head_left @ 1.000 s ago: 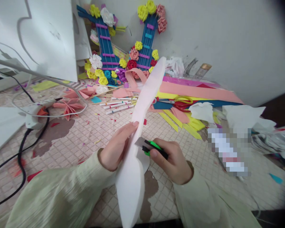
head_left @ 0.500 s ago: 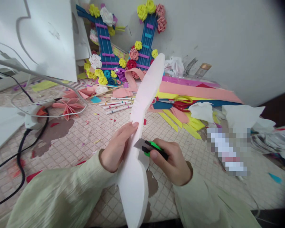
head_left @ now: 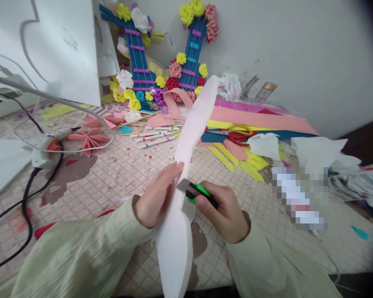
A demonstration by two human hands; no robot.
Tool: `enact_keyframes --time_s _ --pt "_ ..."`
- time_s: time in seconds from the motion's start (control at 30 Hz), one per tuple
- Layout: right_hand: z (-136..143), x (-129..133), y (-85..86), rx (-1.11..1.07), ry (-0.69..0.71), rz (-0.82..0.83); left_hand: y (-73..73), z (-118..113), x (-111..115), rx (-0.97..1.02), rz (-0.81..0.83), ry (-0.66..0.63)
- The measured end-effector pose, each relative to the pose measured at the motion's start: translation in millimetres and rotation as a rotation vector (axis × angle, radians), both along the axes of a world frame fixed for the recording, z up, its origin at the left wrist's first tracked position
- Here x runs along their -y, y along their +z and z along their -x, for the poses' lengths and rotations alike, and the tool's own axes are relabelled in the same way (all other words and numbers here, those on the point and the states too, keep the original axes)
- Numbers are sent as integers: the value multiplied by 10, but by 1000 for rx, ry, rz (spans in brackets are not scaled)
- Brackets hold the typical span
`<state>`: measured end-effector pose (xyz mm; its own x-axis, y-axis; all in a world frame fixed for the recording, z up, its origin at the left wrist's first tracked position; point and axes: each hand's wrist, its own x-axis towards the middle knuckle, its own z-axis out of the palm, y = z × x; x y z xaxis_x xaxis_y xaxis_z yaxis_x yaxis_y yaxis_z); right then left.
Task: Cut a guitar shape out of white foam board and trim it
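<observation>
A long white foam board piece with curved edges stands tilted in front of me, its narrow end pointing away toward the wall. My left hand grips it around the middle from the left, thumb side against its face; some fingers are hidden behind it. In my right hand is a green and black utility knife, held with the blade toward the left. The blade touches or nearly touches the board's right edge, just below my left fingertips.
Two blue paper guitar shapes with paper flowers lean on the wall. Behind the board lie markers, red-handled scissors and coloured paper strips. Cables and a power strip are at left, crumpled white paper at right.
The foam board's far end has dipped and shifted slightly right. My left hand moved a little right with it, while the knife stays at the board's edge, its blade slightly higher.
</observation>
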<state>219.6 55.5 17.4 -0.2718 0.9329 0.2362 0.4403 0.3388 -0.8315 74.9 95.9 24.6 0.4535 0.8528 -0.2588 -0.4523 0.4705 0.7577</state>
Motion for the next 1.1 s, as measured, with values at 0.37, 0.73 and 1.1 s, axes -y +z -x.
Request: enact_keyframes --time_s 0.37,0.73,1.1 --pt "-5 17 -9 -83 -3 35 12 0 -2 -18 11 15" --pt "25 12 -40 -60 -61 31 8 -17 27 117 175 13" --pt "42 8 -26 -106 -95 103 -98 -48 57 236 255 -119"
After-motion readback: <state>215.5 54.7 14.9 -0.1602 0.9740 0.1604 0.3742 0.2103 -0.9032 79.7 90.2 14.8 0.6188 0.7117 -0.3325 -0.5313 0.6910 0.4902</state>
